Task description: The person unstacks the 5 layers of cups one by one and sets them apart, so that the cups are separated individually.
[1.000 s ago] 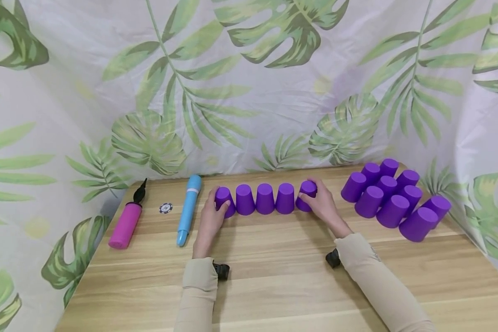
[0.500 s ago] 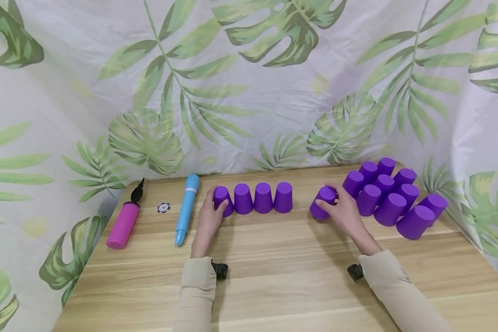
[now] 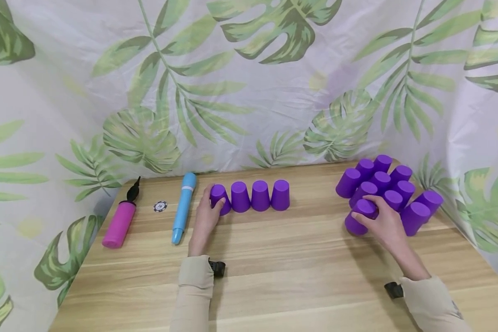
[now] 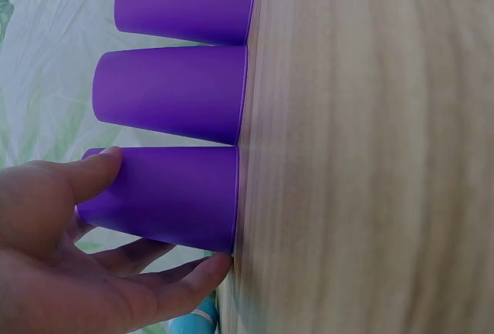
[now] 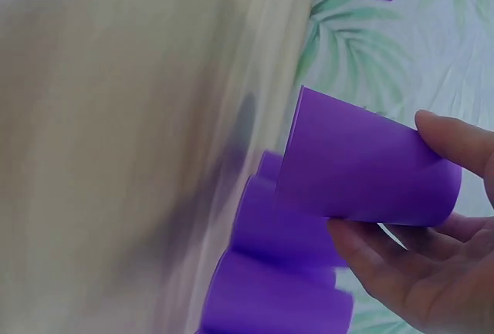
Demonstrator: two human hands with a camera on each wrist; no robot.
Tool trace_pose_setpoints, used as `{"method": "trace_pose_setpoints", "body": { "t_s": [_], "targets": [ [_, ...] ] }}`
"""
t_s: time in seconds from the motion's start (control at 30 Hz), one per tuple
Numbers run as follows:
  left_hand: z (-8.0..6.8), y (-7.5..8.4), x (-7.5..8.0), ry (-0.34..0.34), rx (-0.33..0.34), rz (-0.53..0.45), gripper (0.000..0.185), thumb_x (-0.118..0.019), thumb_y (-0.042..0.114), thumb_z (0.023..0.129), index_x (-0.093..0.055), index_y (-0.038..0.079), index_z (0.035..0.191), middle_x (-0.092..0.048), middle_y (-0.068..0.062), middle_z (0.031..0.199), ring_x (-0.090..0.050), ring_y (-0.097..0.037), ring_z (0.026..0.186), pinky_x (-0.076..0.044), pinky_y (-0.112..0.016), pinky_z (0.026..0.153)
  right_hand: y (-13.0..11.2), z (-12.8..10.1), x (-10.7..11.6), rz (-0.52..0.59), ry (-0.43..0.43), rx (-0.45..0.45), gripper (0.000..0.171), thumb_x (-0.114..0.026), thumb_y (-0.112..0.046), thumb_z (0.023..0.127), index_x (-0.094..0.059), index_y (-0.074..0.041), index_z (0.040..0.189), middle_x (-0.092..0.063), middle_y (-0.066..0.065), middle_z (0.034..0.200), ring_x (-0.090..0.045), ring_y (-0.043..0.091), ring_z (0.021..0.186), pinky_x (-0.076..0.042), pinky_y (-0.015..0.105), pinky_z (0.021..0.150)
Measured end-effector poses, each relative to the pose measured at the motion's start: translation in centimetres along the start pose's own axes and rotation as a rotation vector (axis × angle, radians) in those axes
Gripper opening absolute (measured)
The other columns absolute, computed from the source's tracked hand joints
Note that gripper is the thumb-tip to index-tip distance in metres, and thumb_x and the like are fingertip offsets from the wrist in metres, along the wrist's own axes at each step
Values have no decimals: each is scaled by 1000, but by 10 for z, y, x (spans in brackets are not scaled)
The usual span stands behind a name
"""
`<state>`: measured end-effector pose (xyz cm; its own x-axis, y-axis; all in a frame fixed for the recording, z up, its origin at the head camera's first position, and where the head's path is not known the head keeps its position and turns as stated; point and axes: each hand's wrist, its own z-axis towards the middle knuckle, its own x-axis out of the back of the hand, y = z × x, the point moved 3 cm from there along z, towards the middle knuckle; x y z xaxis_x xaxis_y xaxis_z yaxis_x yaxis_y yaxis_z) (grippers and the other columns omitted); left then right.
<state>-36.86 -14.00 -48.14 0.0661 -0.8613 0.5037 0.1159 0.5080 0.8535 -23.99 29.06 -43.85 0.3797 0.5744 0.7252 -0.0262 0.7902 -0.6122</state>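
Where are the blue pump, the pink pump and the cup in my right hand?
blue pump (image 3: 183,208), head view, middle of its barrel.
pink pump (image 3: 118,224), head view, middle of its body.
cup in right hand (image 3: 358,216), head view, its side wall.

Open tabletop (image 3: 315,210) between the row of four upturned purple cups (image 3: 251,196) and the cup cluster (image 3: 388,184) at right: a broad bare lane, as is the near half of the table. Left of the row: blue tube (image 3: 184,207), poker chip (image 3: 160,206) and pink pump (image 3: 120,221), with narrow gaps between; leaf-print backdrop (image 3: 249,92) closes off the far edge and both sides
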Motion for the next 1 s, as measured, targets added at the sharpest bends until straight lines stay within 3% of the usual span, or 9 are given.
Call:
{"method": "trace_pose_setpoints", "body": {
  "t_s": [0.5, 1.0],
  "targets": [
    [0, -2, -1, 0, 0, 12, 59, -57, 16, 97, -30, 9, 149, -42, -26, 142, -41, -39, 132, -33, -50, 109, 28, -4, 8, -16, 9, -18, 55, -75, -16, 82, -50, 6, 126, -51, 38, 124, -49, 57, 107, -40, 62, 89],
    [1, -2, -2, 5, -16, 20, 59, -57, 15, 97, -30, 7, 149, -42, -27, 142, -41, -40, 131, -33, -52, 109, 36, 1, 9, -2, 18, -60, 56, -73, -15, 84, -47, 5, 130, -46, 36, 132, -46, 57, 113, -37, 63, 93]
  ]
}}
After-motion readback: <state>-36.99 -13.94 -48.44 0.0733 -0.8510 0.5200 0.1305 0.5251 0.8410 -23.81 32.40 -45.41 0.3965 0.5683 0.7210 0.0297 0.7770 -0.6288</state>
